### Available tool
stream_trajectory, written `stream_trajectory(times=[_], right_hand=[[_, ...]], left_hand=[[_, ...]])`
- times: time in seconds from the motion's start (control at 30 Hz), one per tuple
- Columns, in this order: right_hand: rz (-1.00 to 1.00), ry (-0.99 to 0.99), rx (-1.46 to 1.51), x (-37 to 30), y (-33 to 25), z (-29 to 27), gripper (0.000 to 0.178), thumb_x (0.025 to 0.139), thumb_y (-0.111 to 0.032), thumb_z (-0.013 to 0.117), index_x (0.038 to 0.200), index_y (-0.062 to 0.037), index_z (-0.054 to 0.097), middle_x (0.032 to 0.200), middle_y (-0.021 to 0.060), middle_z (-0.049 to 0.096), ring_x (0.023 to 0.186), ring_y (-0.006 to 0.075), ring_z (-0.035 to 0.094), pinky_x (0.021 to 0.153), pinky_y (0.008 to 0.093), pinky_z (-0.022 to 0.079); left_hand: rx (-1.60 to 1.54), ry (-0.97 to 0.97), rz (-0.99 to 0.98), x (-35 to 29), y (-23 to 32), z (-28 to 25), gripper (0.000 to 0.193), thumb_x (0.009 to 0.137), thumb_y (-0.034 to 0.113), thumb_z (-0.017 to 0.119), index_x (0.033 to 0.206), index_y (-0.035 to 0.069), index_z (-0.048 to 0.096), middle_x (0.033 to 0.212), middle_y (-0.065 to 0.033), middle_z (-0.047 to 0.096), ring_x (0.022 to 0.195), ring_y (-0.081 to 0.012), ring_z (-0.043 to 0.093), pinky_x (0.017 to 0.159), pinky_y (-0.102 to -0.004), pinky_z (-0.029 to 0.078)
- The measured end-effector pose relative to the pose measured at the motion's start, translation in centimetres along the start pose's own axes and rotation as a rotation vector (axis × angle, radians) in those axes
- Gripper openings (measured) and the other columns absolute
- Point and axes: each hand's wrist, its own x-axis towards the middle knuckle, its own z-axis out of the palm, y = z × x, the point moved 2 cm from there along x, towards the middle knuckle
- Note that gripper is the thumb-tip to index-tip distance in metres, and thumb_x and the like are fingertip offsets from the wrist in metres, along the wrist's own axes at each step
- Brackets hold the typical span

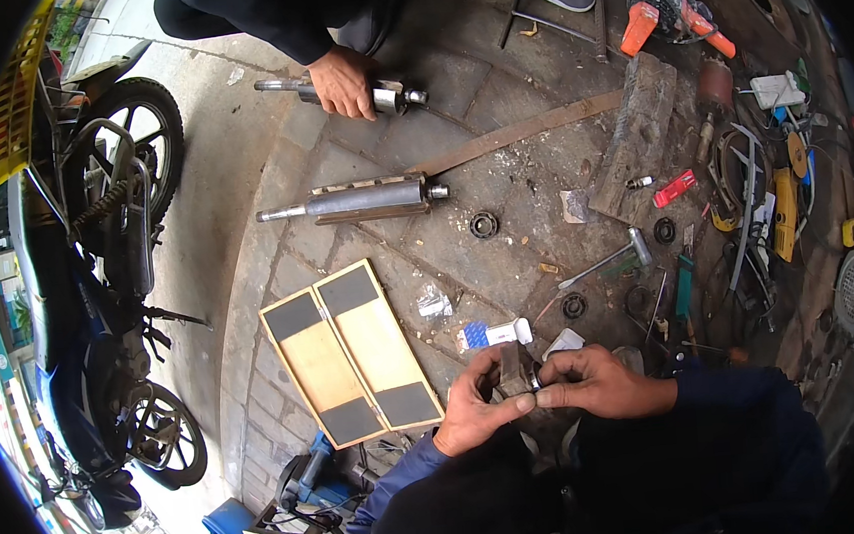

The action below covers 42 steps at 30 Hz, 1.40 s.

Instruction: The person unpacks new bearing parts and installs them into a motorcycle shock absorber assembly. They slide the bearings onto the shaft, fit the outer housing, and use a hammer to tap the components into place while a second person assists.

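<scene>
Low in the middle of the head view, my left hand [480, 405] is closed around a grey-brown block-like piece [511, 366]. Facing it, my right hand [597, 384] pinches a small shiny metal ring [534, 377] against the block's side. The fingers cover much of both pieces, so their exact kind cannot be made out. Just beyond my hands lie a small blue and white box [478, 335] and an open white carton [508, 332]. An open wooden case [354, 358] with dark pads at its corners rests on the paving to the left.
A co-worker's hand [340, 83] grips a metal shaft [389, 97]. Another shaft [372, 199] lies nearer, beside a bearing [484, 224]. A hammer [612, 257], a wooden block [637, 135], an orange power tool [673, 17] and several tools crowd the right. A motorcycle [98, 293] stands left.
</scene>
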Motion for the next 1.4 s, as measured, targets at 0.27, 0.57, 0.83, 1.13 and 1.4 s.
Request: stream_trajectory(times=[0.27, 0.57, 0.83, 1.13, 1.4], right_hand=[[0.075, 0.500, 0.315, -2.1, 0.1, -4.8, 0.035, 0.110, -0.032, 0.063, 0.095, -0.0004, 0.069, 0.086, 0.0031, 0.065, 0.067, 0.0075, 0.047, 0.062, 0.0246, 0.036], [-0.118, 0.425, -0.488, 7.2, 0.3, -10.5, 0.040, 0.096, -0.035, 0.082, 0.103, 0.0033, 0.072, 0.098, 0.0148, 0.072, 0.092, 0.0251, 0.070, 0.083, 0.0389, 0.055], [-0.253, 0.482, -0.912, 17.8, -8.0, -14.9, 0.064, 0.081, -0.026, 0.082, 0.130, 0.0065, 0.058, 0.109, 0.0259, 0.074, 0.103, 0.0367, 0.074, 0.093, 0.0445, 0.058], [-0.110, 0.411, -1.191, 31.3, -16.3, -15.9, 0.081, 0.085, -0.030, 0.085, 0.141, 0.0142, 0.048, 0.124, 0.0384, 0.068, 0.123, 0.0505, 0.067, 0.101, 0.0532, 0.055], [-0.154, 0.422, -1.321, 35.0, -17.6, -15.2, 0.082, 0.083, -0.032, 0.088, 0.140, 0.0120, 0.050, 0.117, 0.0357, 0.071, 0.113, 0.0490, 0.071, 0.098, 0.0517, 0.055]], left_hand=[[-0.350, 0.433, 0.085, -2.5, -0.6, -3.2, 0.083, 0.089, 0.033, 0.082, 0.153, -0.009, 0.049, 0.133, -0.0140, 0.068, 0.120, -0.0221, 0.066, 0.108, -0.0363, 0.050], [0.017, 0.149, 0.114, 10.1, -4.3, -6.3, 0.080, 0.088, 0.010, 0.089, 0.151, 0.000, 0.042, 0.140, -0.0120, 0.060, 0.130, -0.0204, 0.059, 0.114, -0.0367, 0.049], [0.727, 0.278, 0.250, 9.9, -3.8, -6.9, 0.085, 0.072, 0.023, 0.099, 0.141, 0.001, 0.054, 0.135, -0.0165, 0.063, 0.131, -0.0299, 0.061, 0.114, -0.0431, 0.048], [1.178, 0.337, 0.472, 6.0, -4.3, -9.8, 0.090, 0.067, 0.032, 0.098, 0.142, 0.002, 0.059, 0.150, -0.0203, 0.053, 0.145, -0.0465, 0.044, 0.120, -0.0567, 0.038], [1.134, 0.331, 0.457, 5.8, -4.8, -10.9, 0.089, 0.069, 0.032, 0.097, 0.142, 0.000, 0.059, 0.149, -0.0202, 0.053, 0.147, -0.0457, 0.043, 0.119, -0.0565, 0.040]])
